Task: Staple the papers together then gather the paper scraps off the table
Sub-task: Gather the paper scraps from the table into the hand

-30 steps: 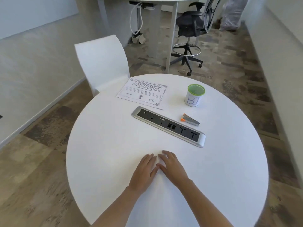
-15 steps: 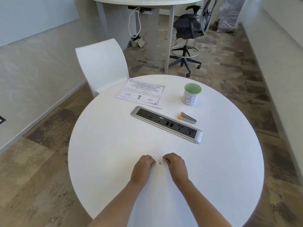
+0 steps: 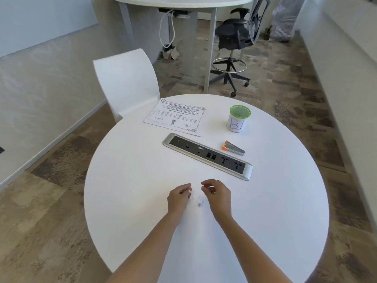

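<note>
head view is showing both hands hovering over the near middle of the round white bench (image 3: 126, 180). left hand (image 3: 178, 198) is curling its fingers loosely, and right hand (image 3: 217, 194) is doing likewise; whether either grip has hold of anything, i cannot tell. small paper scraps (image 3: 199, 202) are lying between them on the bench. papers (image 3: 175, 117) are sitting at the far side, well apart, with stapler (image 3: 233, 148) lying beyond the power strip (image 3: 208, 156), near the green-rimmed cup (image 3: 238, 118).
</note>
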Demonstrator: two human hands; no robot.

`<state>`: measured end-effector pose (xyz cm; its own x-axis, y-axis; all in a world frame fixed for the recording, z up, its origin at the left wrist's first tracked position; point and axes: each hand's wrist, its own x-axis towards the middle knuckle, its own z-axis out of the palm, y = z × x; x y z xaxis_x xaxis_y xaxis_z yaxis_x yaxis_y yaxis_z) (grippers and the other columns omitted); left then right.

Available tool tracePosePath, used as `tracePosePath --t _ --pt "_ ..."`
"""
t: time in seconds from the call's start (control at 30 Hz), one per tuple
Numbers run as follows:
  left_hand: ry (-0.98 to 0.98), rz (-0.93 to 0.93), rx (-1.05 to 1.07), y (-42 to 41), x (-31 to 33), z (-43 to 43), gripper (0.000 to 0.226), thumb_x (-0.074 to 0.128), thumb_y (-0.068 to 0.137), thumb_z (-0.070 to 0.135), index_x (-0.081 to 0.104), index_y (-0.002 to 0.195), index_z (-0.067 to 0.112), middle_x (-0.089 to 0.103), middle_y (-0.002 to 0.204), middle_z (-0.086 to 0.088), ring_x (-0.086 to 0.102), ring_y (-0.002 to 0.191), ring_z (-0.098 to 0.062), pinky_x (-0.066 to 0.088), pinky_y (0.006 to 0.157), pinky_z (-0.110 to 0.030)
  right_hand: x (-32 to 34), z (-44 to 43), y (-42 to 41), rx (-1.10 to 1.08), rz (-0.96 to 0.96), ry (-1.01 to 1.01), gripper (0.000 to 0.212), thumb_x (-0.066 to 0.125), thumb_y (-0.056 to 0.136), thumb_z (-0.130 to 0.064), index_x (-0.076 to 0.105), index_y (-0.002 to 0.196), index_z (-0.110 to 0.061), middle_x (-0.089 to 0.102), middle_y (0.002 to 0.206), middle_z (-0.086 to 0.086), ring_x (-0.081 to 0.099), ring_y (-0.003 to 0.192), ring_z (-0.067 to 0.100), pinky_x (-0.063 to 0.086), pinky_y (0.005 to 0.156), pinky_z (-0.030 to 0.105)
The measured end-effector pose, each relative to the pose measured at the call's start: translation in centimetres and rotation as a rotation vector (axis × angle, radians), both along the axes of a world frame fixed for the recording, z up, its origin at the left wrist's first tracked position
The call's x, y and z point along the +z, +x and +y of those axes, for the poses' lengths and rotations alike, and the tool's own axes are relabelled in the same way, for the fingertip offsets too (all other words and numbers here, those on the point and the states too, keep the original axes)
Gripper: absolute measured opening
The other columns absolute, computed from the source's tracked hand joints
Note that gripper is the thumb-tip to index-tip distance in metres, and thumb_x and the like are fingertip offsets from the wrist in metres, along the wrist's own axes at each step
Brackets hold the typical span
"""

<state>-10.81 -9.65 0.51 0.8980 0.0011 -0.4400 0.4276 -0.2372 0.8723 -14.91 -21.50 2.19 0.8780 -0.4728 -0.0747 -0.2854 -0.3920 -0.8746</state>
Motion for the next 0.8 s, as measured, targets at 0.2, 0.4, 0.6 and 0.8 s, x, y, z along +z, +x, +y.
tracePosePath --t 0.2,0.4,0.6,0.8 --pt "-0.62 0.464 0.307 1.1 1.7 -0.6 0.024 0.046 0.097 0.01 0.057 0.078 -0.002 0.055 0.06 -0.008 0.053 0.065 -0.017 0.052 0.066 -0.022 1.1 1.8 1.2 0.137 -0.018 0.075 0.009 0.067 0.081 -0.012 0.07 0.085 -0.019 0.072 0.081 -0.005 0.067 0.076 0.006 0.054 0.071 0.018" --pt "-0.711 0.563 0.397 2.5 2.1 -0.3 0.035 0.036 0.102 0.011 0.061 0.082 -0.004 0.058 0.078 -0.014 0.055 0.067 -0.019 0.055 0.051 -0.021 -0.2 1.2 3.5 0.163 -0.034 -0.271 0.02 0.053 0.092 -0.013 0.07 0.102 -0.017 0.071 0.102 -0.002 0.06 0.097 0.015 0.045 0.079 0.02" --pt "-0.741 0.56 0.424 3.8 1.6 0.3 0.038 0.033 0.102 0.011 0.061 0.08 -0.003 0.056 0.079 -0.015 0.053 0.068 -0.019 0.054 0.043 -0.018 -1.8 -0.7 7.1 0.336 0.279 -0.629 0.04 0.038 0.099 -0.015 0.039 0.138 -0.014 0.044 0.134 0.01 0.043 0.12 0.026 0.045 0.091 0.034" --pt "-0.742 0.548 0.404 4.5 1.5 0.8 0.036 0.034 0.102 0.01 0.06 0.081 -0.003 0.056 0.079 -0.014 0.052 0.068 -0.018 0.054 0.044 -0.018 -2.3 -0.5 10.1 0.422 0.425 -0.845 0.059 0.044 0.095 -0.013 0.017 0.147 -0.02 0.032 0.141 0.013 0.036 0.125 0.029 0.041 0.096 0.034"
